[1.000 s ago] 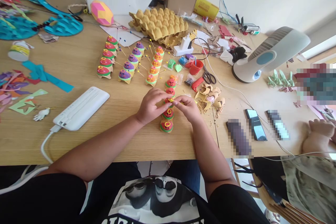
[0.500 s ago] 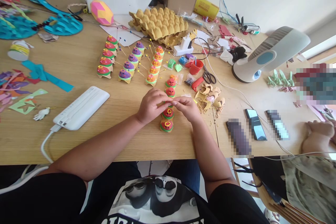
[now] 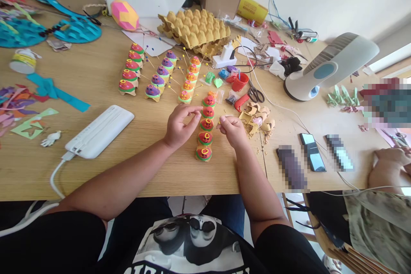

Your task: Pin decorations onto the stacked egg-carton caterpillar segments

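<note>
A row of red egg-carton cups point(image 3: 206, 138) with green rims and small faces runs away from me between my hands. The nearer cups have yellow rings of what looks like clay on top. On the left of the row, my left hand point(image 3: 182, 125) is raised, thumb and fingers apart, with nothing visible in it. To the right, my right hand point(image 3: 233, 130) pinches thumb and forefinger together. A tiny yellowish bit may show at those fingertips, too small to make out. Neither hand clearly touches the cups.
Behind stand red point(image 3: 130, 70), purple point(image 3: 158, 79) and orange point(image 3: 189, 80) cup rows with pins. A white power bank point(image 3: 100, 132) lies left. Carton scraps point(image 3: 257, 117), scissors point(image 3: 256, 93), a phone point(image 3: 313, 153) and a fan point(image 3: 330, 66) are right. Another person's hand point(image 3: 392, 157) rests far right.
My hands were together over the middle of the red row. They have parted to either side, showing a cup with a yellow ring on it.
</note>
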A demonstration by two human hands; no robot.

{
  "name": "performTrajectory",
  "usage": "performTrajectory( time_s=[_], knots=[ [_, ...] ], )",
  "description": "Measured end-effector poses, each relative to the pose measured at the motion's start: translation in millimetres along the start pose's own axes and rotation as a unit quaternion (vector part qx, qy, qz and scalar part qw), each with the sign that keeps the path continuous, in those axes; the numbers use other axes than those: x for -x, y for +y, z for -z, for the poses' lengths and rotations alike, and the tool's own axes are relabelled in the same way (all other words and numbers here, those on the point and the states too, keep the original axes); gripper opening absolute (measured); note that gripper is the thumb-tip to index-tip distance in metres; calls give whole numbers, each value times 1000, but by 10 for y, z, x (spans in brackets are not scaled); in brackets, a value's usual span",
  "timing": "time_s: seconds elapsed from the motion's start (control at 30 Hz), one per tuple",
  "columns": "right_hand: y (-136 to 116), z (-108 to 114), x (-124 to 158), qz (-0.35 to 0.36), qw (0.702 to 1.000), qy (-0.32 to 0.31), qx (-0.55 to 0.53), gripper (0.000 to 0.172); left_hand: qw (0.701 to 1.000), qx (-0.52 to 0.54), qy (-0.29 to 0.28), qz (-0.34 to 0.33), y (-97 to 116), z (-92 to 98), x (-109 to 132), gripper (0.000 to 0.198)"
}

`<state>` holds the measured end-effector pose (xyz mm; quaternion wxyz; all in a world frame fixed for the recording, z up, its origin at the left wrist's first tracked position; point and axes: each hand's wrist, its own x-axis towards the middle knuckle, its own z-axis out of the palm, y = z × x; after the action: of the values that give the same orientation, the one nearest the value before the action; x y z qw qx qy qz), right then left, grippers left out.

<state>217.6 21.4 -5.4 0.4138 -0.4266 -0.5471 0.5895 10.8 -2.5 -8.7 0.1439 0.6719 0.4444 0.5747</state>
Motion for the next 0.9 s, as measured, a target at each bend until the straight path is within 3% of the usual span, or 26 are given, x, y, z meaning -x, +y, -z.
performTrajectory(
  time_s=[0.27, 0.67, 0.9],
  knots=[
    [-55, -34, 20, -11, 999, 32, 24, 42, 1000, -6, -4, 19, 7, -1, -7, 22],
    [24, 43, -22, 24, 996, 83, 33, 57, 1000, -14, -3, 18, -8, -5, 4, 21],
    [-49, 5, -1, 14, 998, 55, 41, 60, 1000, -11, -11, 13, -12, -5, 5, 20]
  ],
)
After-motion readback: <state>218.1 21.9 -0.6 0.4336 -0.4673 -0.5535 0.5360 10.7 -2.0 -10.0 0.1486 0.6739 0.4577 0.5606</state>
